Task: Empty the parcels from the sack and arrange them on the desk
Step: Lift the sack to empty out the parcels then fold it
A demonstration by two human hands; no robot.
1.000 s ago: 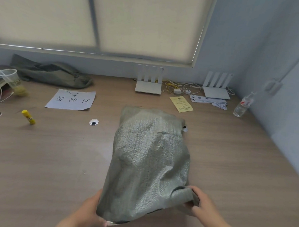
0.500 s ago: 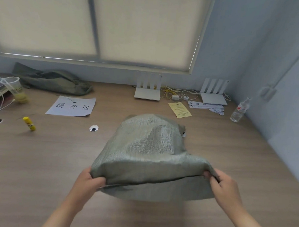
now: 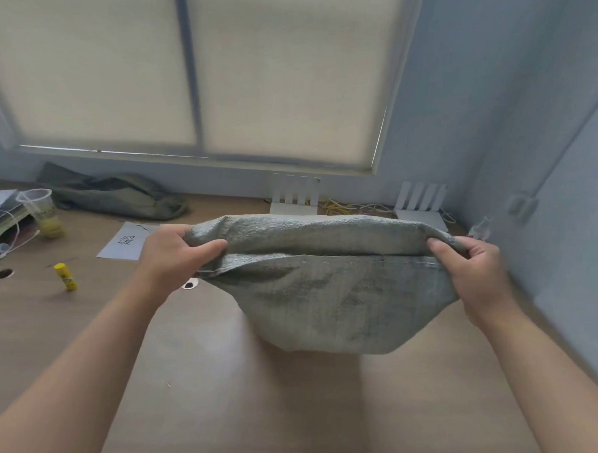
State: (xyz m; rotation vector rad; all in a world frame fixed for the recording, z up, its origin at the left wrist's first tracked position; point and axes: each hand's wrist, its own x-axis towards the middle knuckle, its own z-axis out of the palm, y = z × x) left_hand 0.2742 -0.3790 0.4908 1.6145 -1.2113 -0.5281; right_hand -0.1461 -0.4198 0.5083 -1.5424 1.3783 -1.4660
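Both hands, left (image 3: 173, 255) & right (image 3: 474, 268), grip bulging grey woven sack (image 3: 325, 296) w/ stitched hem.

Wooden desk (image 3: 215, 387) — glue stick (image 3: 66, 276), plastic cup (image 3: 42, 212), paper sheet (image 3: 126, 243), white router (image 3: 293, 208).

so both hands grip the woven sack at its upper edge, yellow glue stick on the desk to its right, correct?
No. Head view shows the yellow glue stick on the desk left of the woven sack. Left hand and right hand do grip its upper edge.
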